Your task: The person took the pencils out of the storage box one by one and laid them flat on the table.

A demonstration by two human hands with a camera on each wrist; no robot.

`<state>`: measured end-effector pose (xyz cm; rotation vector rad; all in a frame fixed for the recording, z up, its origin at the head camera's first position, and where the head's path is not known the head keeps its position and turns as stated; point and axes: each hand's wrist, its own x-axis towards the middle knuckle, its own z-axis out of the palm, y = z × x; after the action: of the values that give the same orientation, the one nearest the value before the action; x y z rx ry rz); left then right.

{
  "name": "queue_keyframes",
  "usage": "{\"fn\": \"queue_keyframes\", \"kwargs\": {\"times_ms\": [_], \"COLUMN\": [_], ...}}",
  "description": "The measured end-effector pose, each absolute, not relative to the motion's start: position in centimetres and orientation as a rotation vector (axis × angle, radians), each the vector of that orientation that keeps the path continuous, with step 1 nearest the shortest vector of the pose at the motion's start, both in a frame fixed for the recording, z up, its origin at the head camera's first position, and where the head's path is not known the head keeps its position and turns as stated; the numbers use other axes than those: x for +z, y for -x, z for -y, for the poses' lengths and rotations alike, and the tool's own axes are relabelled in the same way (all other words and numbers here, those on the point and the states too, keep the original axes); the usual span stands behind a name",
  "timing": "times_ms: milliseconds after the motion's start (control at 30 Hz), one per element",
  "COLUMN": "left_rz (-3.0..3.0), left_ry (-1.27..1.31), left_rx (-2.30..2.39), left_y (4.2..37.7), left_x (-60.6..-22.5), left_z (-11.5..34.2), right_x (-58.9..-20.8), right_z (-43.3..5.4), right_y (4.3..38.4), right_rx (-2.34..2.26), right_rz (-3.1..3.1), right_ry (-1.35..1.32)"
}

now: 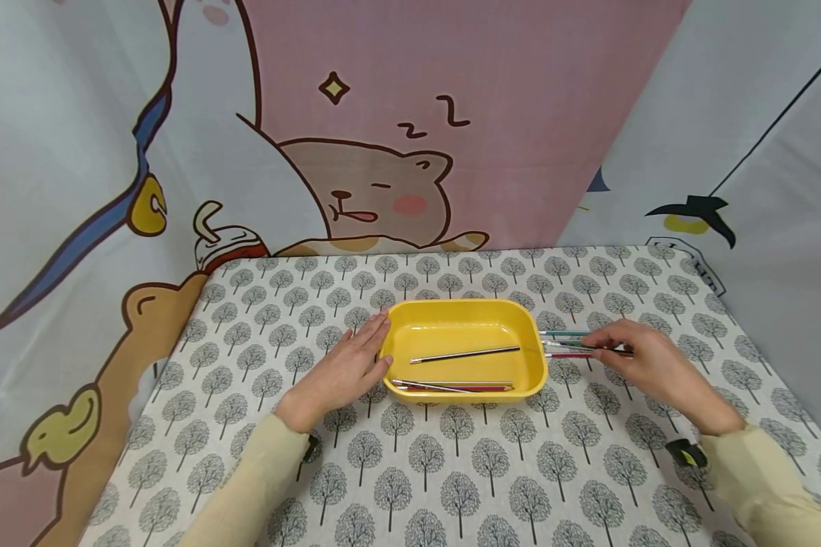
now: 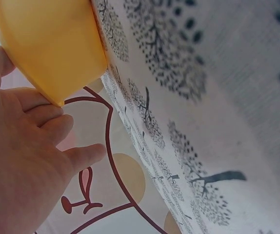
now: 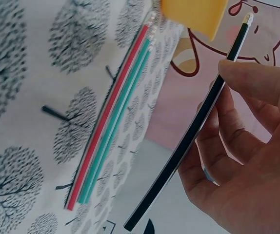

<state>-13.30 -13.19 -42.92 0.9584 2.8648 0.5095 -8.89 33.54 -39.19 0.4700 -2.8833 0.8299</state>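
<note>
A shallow yellow tray [image 1: 465, 313] stands on the table. My left hand [image 1: 342, 372] rests against its left rim, fingers extended along the edge and touching it. To the right of the tray, my right hand [image 1: 639, 357] pinches a black pencil [image 3: 163, 168] between thumb and fingers, its white eraser-like end toward the tray. In the right wrist view, the pencil is raised off the cloth. A red pencil [image 3: 108, 116] and a teal pencil [image 3: 111, 122] lie side by side beneath it. Inside the tray lie a black pencil [image 1: 465, 354] and several others, including a red one [image 1: 489, 389], along the front wall.
A cloth printed with black trees [image 1: 424, 463] covers the table. Behind the table hangs a curtain with a sleeping cartoon bear [image 1: 390, 190]. More printed fabric [image 1: 780, 190] closes off the right side, and the left side as well.
</note>
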Motion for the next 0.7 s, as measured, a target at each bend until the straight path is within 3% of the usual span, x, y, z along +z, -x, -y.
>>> {"fn": "queue_keyframes", "kwargs": {"times_ms": [700], "left_rz": [-2.863], "left_ry": [-0.941], "left_rx": [0.505], "left_y": [13.2], "left_x": [-42.8], "left_z": [13.2], "right_x": [-42.4], "right_z": [-35.0], "right_y": [9.6], "right_rx": [0.737], "right_rz": [2.984], "right_ry": [-0.513]}}
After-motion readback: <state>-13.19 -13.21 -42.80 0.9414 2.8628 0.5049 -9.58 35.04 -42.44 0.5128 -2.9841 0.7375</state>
